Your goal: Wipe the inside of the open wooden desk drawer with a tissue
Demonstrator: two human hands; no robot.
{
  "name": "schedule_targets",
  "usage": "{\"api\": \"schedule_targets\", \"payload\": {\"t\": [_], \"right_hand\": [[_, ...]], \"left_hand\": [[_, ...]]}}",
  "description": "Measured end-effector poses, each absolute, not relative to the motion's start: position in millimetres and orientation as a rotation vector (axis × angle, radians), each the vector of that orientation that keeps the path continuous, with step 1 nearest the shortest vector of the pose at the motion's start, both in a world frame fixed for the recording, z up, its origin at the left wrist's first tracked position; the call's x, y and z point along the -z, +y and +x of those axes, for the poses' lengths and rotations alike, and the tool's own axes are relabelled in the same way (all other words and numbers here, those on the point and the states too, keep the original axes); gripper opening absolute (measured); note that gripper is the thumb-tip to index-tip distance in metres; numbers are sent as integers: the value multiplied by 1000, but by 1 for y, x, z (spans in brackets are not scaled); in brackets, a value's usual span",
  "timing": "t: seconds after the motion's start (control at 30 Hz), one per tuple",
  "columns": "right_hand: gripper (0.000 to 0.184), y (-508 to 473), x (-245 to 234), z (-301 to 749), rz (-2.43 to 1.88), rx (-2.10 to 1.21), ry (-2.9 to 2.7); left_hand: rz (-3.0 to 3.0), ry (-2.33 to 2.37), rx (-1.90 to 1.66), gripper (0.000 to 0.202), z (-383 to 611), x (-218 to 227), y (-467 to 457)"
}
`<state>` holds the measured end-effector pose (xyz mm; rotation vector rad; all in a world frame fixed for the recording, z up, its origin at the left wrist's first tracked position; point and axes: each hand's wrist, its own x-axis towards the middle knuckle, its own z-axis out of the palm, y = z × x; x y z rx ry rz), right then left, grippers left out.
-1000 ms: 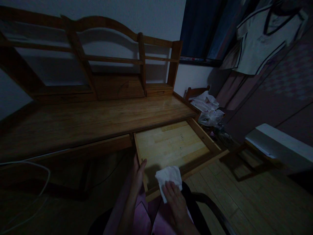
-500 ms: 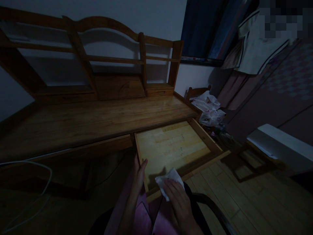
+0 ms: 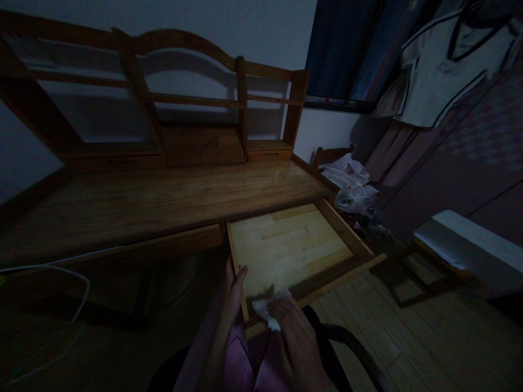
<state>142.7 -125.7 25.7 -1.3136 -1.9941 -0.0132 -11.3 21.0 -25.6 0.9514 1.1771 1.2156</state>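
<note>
A wooden drawer [image 3: 286, 242] is pulled out from under the desk, its pale bottom bare apart from small dark marks. My left hand [image 3: 233, 288] grips the drawer's left side wall, thumb over the top edge and fingers on the outer face. With my right hand [image 3: 292, 321] I hold a crumpled white tissue [image 3: 263, 308] at the near left corner of the drawer, by its front panel. My right fingers cover part of the tissue, and its contact with the wood is hard to make out in the dim light.
The wooden desk [image 3: 171, 190] carries a shelf unit [image 3: 204, 144] along the wall. White plastic bags [image 3: 347, 171] are piled right of it. A wooden stool [image 3: 412, 272] with a pale box-like object stands at right. A white cable [image 3: 84, 294] loops at left; a shirt [image 3: 437, 71] hangs above.
My right hand has moved slightly left with the tissue, nearer the drawer's left corner. My left hand keeps its grip on the side wall. The view has shifted a little.
</note>
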Motion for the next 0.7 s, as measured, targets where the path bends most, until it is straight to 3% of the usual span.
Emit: {"api": "schedule_targets", "payload": {"t": [0.3, 0.57, 0.7], "right_hand": [[48, -121, -32, 114, -1120, -57, -2076], [47, -134, 6, 123, -1027, 202, -2320], [44, -136, 21, 133, -1024, 346, -2269]], "left_hand": [[911, 1198, -1191, 70, -11, 29, 25], [866, 1127, -1183, 80, -13, 33, 27], [860, 1119, -1187, 76, -12, 26, 22]]}}
